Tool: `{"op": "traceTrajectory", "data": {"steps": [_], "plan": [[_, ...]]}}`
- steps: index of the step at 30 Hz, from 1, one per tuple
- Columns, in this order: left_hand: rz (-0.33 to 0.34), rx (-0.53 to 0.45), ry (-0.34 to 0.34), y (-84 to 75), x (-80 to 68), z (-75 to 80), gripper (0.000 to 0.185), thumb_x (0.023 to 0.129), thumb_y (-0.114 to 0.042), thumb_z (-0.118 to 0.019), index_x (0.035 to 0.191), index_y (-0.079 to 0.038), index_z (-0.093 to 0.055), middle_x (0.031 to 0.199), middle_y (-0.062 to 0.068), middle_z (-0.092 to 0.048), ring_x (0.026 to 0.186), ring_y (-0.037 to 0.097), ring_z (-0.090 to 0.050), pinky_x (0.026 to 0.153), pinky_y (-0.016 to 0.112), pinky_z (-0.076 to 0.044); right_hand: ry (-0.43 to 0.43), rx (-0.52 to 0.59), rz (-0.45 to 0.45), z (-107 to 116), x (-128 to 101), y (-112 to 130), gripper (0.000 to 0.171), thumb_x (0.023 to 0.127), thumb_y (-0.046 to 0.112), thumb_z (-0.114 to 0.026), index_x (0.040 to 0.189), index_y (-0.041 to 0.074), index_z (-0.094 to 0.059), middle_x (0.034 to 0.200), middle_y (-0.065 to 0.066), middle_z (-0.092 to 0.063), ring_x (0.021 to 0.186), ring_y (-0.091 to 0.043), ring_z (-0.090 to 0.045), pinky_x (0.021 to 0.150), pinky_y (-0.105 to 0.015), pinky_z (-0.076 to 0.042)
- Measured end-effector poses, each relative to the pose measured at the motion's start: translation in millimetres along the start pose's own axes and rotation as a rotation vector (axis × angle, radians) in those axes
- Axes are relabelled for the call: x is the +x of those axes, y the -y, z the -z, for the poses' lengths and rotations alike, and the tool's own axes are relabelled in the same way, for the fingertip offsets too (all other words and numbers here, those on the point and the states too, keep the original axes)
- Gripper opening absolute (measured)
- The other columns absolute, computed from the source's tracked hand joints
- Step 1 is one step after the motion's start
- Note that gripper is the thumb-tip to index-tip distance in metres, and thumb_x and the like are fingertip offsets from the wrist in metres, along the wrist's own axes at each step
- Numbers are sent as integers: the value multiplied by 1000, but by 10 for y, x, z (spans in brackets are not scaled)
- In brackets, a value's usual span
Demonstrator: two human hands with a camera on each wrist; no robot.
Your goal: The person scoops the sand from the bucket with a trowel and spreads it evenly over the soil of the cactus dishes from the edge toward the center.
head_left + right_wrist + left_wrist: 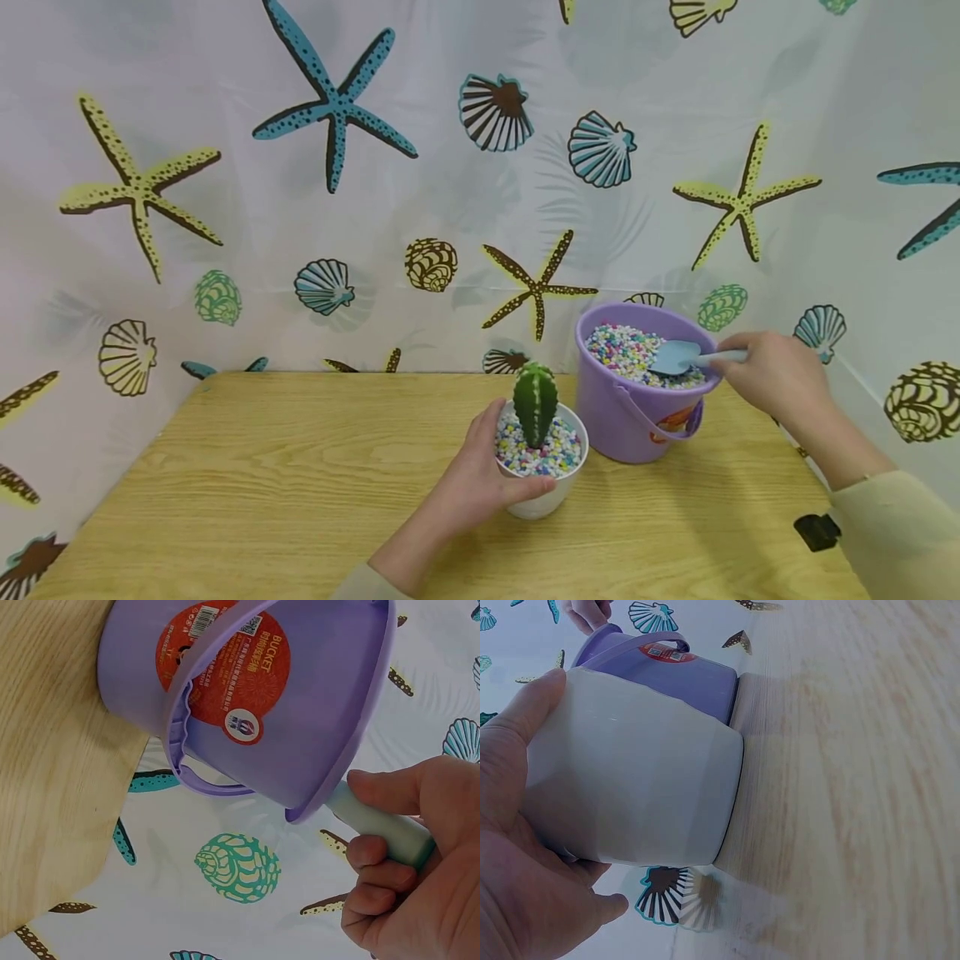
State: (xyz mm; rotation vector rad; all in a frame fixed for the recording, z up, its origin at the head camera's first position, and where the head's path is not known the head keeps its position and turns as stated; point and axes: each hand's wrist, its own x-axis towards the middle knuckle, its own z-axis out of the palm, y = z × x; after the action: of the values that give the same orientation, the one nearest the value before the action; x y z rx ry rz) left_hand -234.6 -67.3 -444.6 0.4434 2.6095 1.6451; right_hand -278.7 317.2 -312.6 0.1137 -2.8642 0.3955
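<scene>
While the left hand [480, 475] gripped the white cactus pot [542, 483] to steady it on the desk [262, 483], the right hand [776, 375] clasped the blue scoop [678, 357], its blade resting on pebbles in the adjacent purple bucket [637, 417].

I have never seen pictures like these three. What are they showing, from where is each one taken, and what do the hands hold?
There is no machine here: a person works with two bare hands and wears three cameras. The large picture comes from a camera on the head, looking down at a wooden table. The other two come from cameras on each wrist, so they look very close and tilted.

On the table stand a white pot with a small green cactus in coloured pebbles, and beside it a purple bucket full of the same pebbles.

The left hand grips the white pot. The right hand holds the handle of a small blue scoop, whose blade lies in the bucket's pebbles.
</scene>
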Motion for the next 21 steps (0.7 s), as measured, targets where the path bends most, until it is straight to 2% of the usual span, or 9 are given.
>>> {"op": "traceTrajectory", "data": {"steps": [6, 12, 17, 21], "plan": [[-13, 2, 1, -1, 4, 10, 132, 78, -46, -102, 174, -5, -22, 173, 25, -31, 154, 46, -41, 126, 64, -34, -6, 61, 21, -84, 23, 21, 43, 104, 35, -76, 125, -2, -80, 109, -21, -81, 90, -39, -73, 65, -44, -53], [-2, 2, 1, -19, -11, 11, 132, 79, -47, -102, 175, -6, -21, 173, 24, -31, 154, 46, -41, 125, 65, -35, -24, 41, 23, -108, 39, 58, 40, 104, 32, -74, 124, -1, -80, 110, -22, -81, 95, -44, -73, 72, -51, -55], [5, 8, 4, -26, -11, 17, 132, 79, -48, -101, 175, -7, -21, 174, 23, -30, 154, 46, -41, 125, 64, -35, -34, 48, 23, -129, 27, 77, 38, 105, 30, -73, 122, -3, -80, 103, -19, -81, 88, -38, -72, 67, -44, -53], [2, 3, 7, -21, -7, 12, 132, 79, -47, -101, 175, -6, -21, 174, 24, -30, 154, 46, -41, 126, 64, -34, -34, 62, 19, -166, 36, 94, 39, 105, 30, -72, 122, -4, -80, 90, -13, -81, 74, -28, -65, 60, -37, -46]]}}
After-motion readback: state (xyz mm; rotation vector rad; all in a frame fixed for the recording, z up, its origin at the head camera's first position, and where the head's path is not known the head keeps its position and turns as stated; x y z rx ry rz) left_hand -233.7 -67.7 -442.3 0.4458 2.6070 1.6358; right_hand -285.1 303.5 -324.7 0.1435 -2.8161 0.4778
